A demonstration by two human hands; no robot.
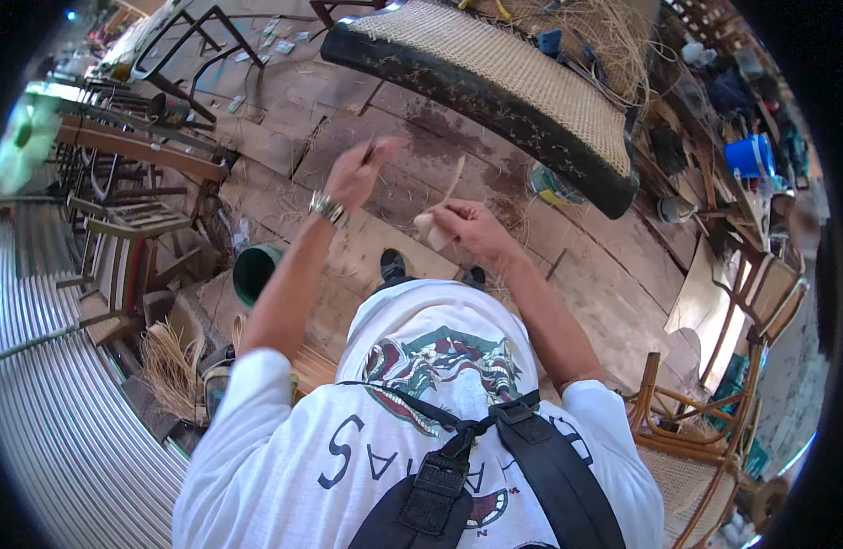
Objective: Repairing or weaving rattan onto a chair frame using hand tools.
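Note:
My left hand (355,176), with a metal watch on its wrist, is raised over the floor and smeared by motion. Its fingers look closed, and a small dark thing that I cannot make out shows at them. To its right, my right hand (481,231) pinches a pale cane strip (437,233), bunched or looped under the fingers, with one thin end sticking up. The two hands are apart. Beyond them stands a black wooden bench (476,110) with a woven cane surface (504,69).
A green bucket (255,276) stands left of my legs, near a bundle of loose strips (172,366). Chair frames (133,242) crowd the left. A cane chair (691,430) is at lower right, a blue bucket (749,157) farther back. Strips litter the board floor (613,274).

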